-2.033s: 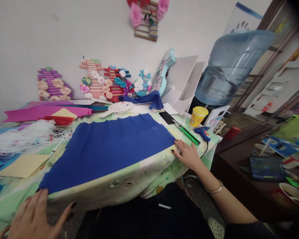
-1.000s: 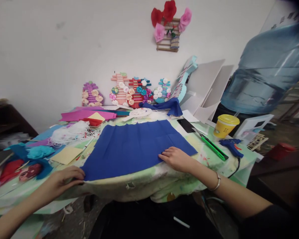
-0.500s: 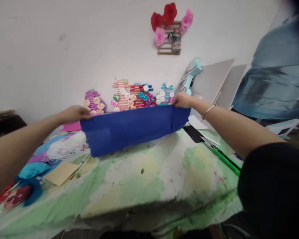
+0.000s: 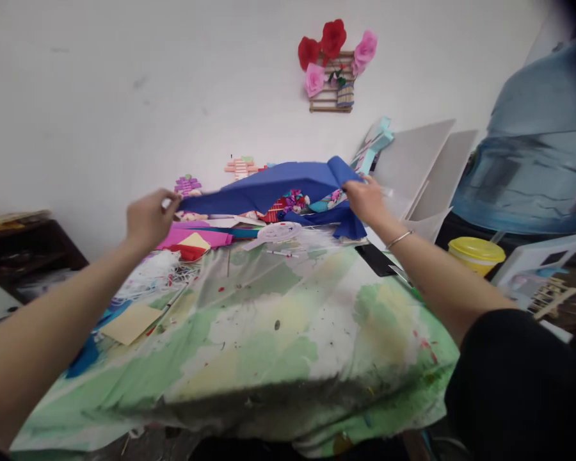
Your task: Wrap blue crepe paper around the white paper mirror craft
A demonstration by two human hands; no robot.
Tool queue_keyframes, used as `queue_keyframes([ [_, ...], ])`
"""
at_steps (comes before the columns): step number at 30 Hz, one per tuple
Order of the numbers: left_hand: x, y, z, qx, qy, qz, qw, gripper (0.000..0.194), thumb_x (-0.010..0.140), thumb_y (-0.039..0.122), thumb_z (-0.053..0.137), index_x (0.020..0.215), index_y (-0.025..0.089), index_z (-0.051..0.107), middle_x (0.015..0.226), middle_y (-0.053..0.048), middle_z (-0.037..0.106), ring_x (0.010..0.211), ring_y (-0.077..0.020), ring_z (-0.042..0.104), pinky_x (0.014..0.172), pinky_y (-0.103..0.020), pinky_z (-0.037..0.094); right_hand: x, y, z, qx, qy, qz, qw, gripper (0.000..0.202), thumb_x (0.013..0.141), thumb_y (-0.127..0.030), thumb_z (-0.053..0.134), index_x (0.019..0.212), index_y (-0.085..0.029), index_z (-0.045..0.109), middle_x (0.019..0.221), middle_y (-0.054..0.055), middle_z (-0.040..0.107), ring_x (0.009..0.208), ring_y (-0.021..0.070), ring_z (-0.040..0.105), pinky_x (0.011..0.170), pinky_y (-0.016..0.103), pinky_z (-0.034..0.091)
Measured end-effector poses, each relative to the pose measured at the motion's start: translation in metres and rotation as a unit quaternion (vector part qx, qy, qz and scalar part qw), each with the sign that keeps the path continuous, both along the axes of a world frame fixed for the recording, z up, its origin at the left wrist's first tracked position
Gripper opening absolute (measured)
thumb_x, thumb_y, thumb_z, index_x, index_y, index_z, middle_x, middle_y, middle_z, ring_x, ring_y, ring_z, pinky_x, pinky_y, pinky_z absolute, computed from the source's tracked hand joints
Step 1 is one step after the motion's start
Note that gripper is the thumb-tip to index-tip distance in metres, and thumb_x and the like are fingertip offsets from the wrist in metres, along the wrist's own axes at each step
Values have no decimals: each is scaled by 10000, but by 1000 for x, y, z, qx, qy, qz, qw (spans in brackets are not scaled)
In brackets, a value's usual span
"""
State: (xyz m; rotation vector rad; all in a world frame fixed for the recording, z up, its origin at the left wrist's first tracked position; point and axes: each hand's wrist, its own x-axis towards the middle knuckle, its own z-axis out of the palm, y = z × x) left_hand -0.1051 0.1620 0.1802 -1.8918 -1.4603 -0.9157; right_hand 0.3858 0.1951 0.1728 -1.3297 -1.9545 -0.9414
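Observation:
A blue sheet [image 4: 278,181], thin like crepe paper or cloth, is stretched in the air over the back of the table. My left hand [image 4: 151,214] pinches its left end between thumb and fingers. At the other end my right hand [image 4: 365,200] grips it beside a rolled or folded part. Behind and beneath the sheet, decorated craft pieces with paper flowers [image 4: 295,198] are partly hidden. Under it on the table lie a clear round ring-shaped item [image 4: 281,232] and pink paper [image 4: 211,238].
White string [image 4: 148,275] and a tan paper square [image 4: 130,323] lie at left on the stained tablecloth [image 4: 269,346]. A black flat item [image 4: 377,259] with a blade beside it lies at right. A yellow-lidded tub [image 4: 476,253] and a large water bottle [image 4: 523,153] stand farther right.
The blue sheet has gone from hanging down in front of the craft pieces to being lifted and billowing flatter, uncovering items on the table. Both hands keep hold of it.

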Motion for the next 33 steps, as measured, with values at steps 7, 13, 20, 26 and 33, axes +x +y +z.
queue_keyframes([
  [7, -5, -24, -125, -25, 87, -66, 994, 281, 927, 372, 422, 897, 190, 633, 855, -17, 705, 705, -150, 632, 557, -208, 387, 19, -3, -107, -140, -47, 22, 989, 317, 864, -63, 412, 1013, -159, 675, 1058, 94, 695, 1040, 200, 595, 1030, 384, 279],
  [13, -8, -37, -176, -28, 179, -171, 968, 230, 918, 206, 401, 894, 202, 629, 775, -45, 653, 751, -164, 605, 620, -247, 439, 40, -11, -143, -218, -61, 22, 974, 311, 851, -77, 421, 989, -166, 685, 1068, 99, 692, 1080, 200, 586, 1032, 381, 268],
  [20, 10, -66, -173, -54, 228, -209, 949, 179, 895, 167, 444, 880, 195, 620, 739, -35, 615, 732, -169, 536, 618, -267, 441, 26, -45, -154, -277, -84, 25, 957, 323, 768, -86, 506, 1041, -159, 662, 1034, 131, 696, 1011, 263, 616, 1013, 482, 248],
  [26, 24, -81, -170, -63, 210, -228, 949, 150, 880, 139, 466, 890, 184, 609, 788, -43, 636, 797, -184, 537, 698, -295, 462, -100, -87, -148, -296, -52, 234, 925, 287, 818, -204, 554, 1104, -185, 572, 1124, 111, 656, 1193, 245, 487, 1036, 496, 196],
  [33, 21, -83, -178, -33, 119, -212, 969, 121, 850, 126, 507, 864, 194, 606, 768, -34, 638, 798, -186, 547, 705, -291, 467, -233, -87, -159, -204, -117, 313, 920, 110, 866, -223, 521, 947, -155, 551, 901, 101, 680, 934, 207, 586, 867, 360, 328],
])
